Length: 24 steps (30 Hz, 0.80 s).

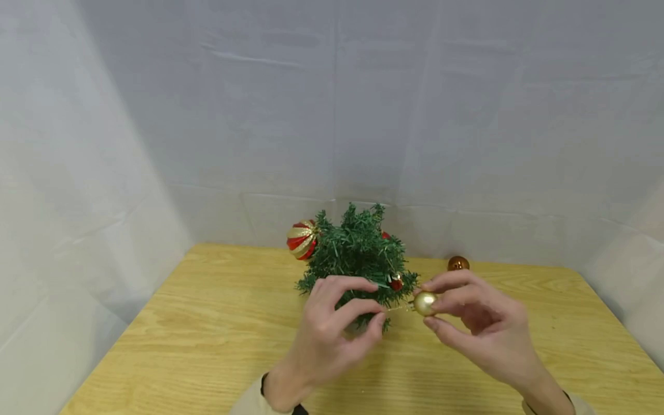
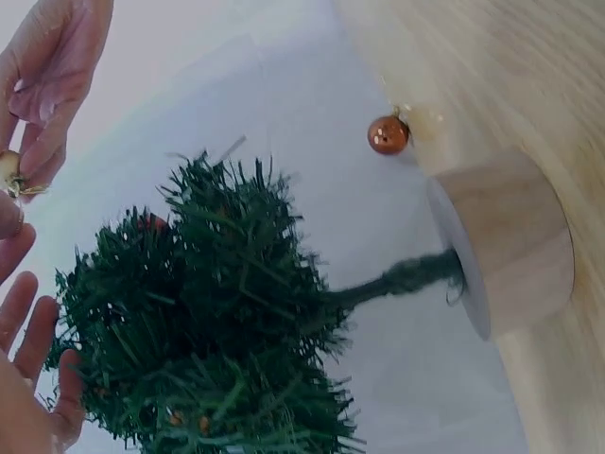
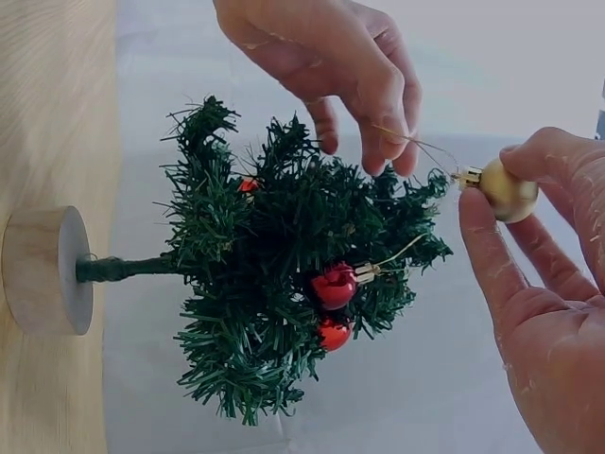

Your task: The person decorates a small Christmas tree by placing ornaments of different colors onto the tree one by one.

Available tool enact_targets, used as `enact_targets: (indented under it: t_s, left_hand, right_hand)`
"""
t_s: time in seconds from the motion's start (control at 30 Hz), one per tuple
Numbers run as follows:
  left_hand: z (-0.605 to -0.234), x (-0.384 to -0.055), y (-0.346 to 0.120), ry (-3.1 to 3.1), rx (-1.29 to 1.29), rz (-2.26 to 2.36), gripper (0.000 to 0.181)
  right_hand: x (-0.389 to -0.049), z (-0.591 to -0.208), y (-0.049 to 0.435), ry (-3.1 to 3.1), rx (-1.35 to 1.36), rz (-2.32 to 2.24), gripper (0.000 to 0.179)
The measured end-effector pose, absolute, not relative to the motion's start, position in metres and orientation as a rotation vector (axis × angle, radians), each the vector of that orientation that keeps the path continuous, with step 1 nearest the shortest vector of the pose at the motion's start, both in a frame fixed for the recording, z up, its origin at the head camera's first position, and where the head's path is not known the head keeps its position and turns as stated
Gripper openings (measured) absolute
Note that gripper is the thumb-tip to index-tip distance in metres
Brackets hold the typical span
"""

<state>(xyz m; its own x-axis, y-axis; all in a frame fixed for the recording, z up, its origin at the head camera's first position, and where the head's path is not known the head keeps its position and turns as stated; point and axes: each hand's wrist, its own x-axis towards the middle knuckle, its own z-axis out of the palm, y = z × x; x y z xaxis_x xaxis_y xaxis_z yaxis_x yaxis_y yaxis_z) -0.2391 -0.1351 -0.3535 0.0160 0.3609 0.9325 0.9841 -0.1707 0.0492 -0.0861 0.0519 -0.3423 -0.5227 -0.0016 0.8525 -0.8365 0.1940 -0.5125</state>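
My right hand (image 1: 482, 325) pinches a small gold bauble (image 1: 425, 303) between thumb and fingers, its cap pointing left. A thin gold string (image 3: 416, 142) runs from that cap to my left hand (image 1: 337, 328), whose thumb and forefinger pinch its end. Just behind both hands stands a small artificial Christmas tree (image 1: 358, 248). A large red-and-gold striped bauble (image 1: 302, 240) hangs at its left side. In the right wrist view, red baubles (image 3: 334, 287) show among the branches, one with a gold cap and string.
A copper-coloured bauble (image 1: 459, 264) lies on the wooden table (image 1: 207, 323) behind my right hand. The tree's round wooden base (image 2: 510, 246) stands on the tabletop. Pale cloth (image 1: 332, 115) hangs behind the table and at its sides.
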Motion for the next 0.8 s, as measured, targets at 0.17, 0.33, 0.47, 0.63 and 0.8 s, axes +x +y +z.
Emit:
enact_targets:
  t_s: [0.17, 0.33, 0.47, 0.63, 0.8]
  left_hand:
    - [-0.352, -0.245, -0.136, -1.387, -1.563, -1.149, 0.014]
    - [-0.351, -0.249, -0.136, -1.361, -1.524, -1.144, 0.017]
    - [-0.351, -0.249, -0.136, -1.357, -1.516, -1.14, 0.017]
    - [-0.351, -0.248, -0.137, -1.367, -1.521, -1.135, 0.018]
    - [-0.349, -0.247, -0.138, -1.362, -1.529, -1.135, 0.019]
  right_hand:
    - [-0.085, -0.342, 0.05, -1.839, 0.69, 1.409, 0.044]
    - [-0.086, -0.34, 0.045, -1.971, 0.594, 1.295, 0.046]
    - [-0.091, -0.339, 0.041, -2.057, 0.477, 1.173, 0.043]
    - [-0.096, -0.338, 0.037, -2.133, 0.321, 1.027, 0.036]
    - [-0.1, -0.337, 0.034, -2.172, 0.288, 0.864, 0.031]
